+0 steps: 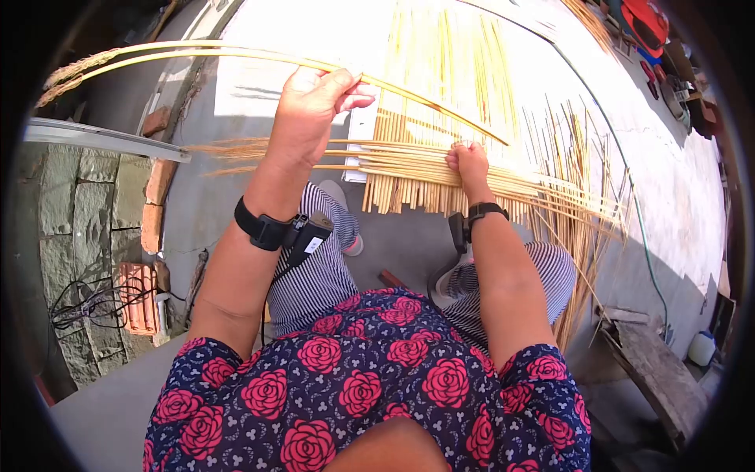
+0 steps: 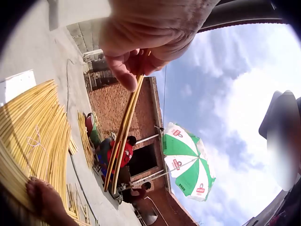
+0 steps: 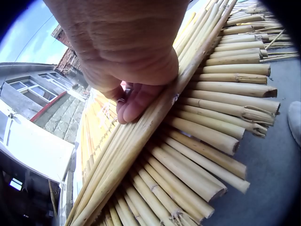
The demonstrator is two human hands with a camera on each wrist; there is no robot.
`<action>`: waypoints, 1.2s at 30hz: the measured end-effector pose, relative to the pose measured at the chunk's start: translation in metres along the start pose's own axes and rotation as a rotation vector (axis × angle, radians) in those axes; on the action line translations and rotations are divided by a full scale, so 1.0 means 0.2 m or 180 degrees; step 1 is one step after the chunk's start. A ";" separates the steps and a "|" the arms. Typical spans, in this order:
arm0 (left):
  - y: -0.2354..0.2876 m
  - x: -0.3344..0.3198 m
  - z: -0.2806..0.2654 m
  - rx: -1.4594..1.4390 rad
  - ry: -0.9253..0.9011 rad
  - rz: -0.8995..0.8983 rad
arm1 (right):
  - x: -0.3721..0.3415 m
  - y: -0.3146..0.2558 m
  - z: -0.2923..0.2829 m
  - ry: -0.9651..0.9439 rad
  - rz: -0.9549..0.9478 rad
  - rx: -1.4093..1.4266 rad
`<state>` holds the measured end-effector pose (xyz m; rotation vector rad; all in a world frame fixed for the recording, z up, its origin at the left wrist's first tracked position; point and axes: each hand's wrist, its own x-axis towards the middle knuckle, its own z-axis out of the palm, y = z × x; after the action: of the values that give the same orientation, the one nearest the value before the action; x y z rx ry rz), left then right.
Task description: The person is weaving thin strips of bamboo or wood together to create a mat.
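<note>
My left hand (image 1: 311, 102) is raised and pinches two long reed stalks (image 2: 127, 122). Their feathery tops (image 1: 69, 80) point left, while the bare ends slant down to the right. My right hand (image 1: 472, 161) is low on a crosswise bundle of reed stalks (image 3: 146, 122), fingers curled at it. That bundle lies across a wide row of reeds (image 1: 393, 197), whose cut ends face my feet. Part of the right fingers is hidden behind the hand in the right wrist view.
Loose thin stalks (image 1: 586, 157) lie to the right, with a hose (image 1: 641, 224) beyond them. A weathered wooden board (image 1: 657, 366) is at lower right, a hollow brick (image 1: 138, 299) at left. Farther off are a person in red (image 2: 124, 153) and a green-white umbrella (image 2: 186, 162).
</note>
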<state>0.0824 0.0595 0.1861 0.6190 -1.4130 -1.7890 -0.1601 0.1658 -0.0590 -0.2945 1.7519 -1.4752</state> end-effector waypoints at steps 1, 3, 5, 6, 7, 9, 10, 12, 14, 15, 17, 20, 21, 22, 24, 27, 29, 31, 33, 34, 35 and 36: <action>0.02 0.03 0.06 -0.0058 -0.0067 -0.0040 | 0.00 0.00 0.00 -0.0005 -0.0024 -0.0001; 0.03 0.12 0.05 -0.0117 -0.0506 -0.0217 | 0.00 0.00 -0.02 -0.0047 0.0057 -0.0130; 0.07 0.23 0.00 0.0171 -0.0982 -0.0381 | 0.03 0.05 -0.04 -0.0220 -0.0071 0.0110; 0.11 0.28 -0.03 0.0322 -0.1222 -0.0464 | 0.02 0.05 -0.04 -0.0306 -0.0136 0.0237; 0.14 0.35 -0.07 0.0698 -0.1355 -0.0474 | 0.02 0.05 -0.04 -0.0272 -0.0112 0.0108; 0.25 0.43 -0.09 0.1250 -0.1411 -0.0322 | -0.02 -0.02 -0.04 -0.0183 -0.0064 -0.0142; 0.28 0.47 -0.10 0.1512 -0.1320 -0.0205 | -0.01 -0.01 -0.05 -0.0189 -0.0037 -0.0030; 0.36 0.53 -0.10 0.2124 -0.1254 -0.0139 | 0.02 0.01 -0.04 -0.0232 0.0014 0.0179; 0.42 0.58 -0.06 0.3031 -0.1362 -0.0304 | 0.03 0.01 -0.04 -0.0245 0.0070 0.0226; 0.43 0.60 -0.02 0.3574 -0.1506 -0.0424 | 0.03 0.01 -0.04 -0.0248 0.0101 0.0248; 0.40 0.62 0.08 0.4691 -0.1899 -0.0504 | 0.04 0.02 -0.04 -0.0237 0.0090 0.0262; 0.26 0.54 0.24 0.5810 -0.2268 0.0137 | 0.02 0.01 -0.04 -0.0213 0.0146 0.0258; 0.21 0.50 0.31 0.6109 -0.2377 -0.0107 | 0.02 0.00 -0.04 -0.0195 0.0164 0.0260; 0.11 0.52 0.28 0.5941 -0.2665 0.0162 | 0.01 -0.01 -0.03 -0.0183 0.0157 0.0269; -0.03 0.51 0.30 0.6026 -0.2914 -0.0359 | -0.01 -0.02 -0.03 -0.0164 0.0138 0.0279; -0.26 0.50 0.19 0.5609 -0.2721 0.0139 | 0.01 -0.01 -0.04 -0.0175 0.0187 0.0260; -0.37 0.49 0.16 0.5535 -0.2599 0.0422 | 0.03 0.01 -0.04 -0.0179 0.0207 0.0275; -0.45 0.45 0.22 0.5831 -0.2368 0.0402 | -0.01 -0.04 -0.05 -0.0134 0.0232 0.0293; -0.55 0.41 0.20 0.5828 -0.1971 0.0476 | -0.02 -0.04 -0.04 -0.0235 0.0332 0.0303; -0.59 0.41 0.19 0.5836 -0.1807 0.0547 | 0.00 -0.03 -0.05 -0.0279 0.0298 0.0329; -0.64 0.41 0.18 0.5833 -0.1648 0.0610 | 0.00 -0.02 -0.06 -0.0317 0.0274 0.0347; -0.70 0.41 0.16 0.5824 -0.1488 0.0676 | -0.01 -0.03 -0.07 -0.0351 0.0248 0.0361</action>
<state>-0.0281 0.0277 0.0669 0.7870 -3.0742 0.0381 -0.1703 0.1746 -0.0536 -0.2414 1.5689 -1.4683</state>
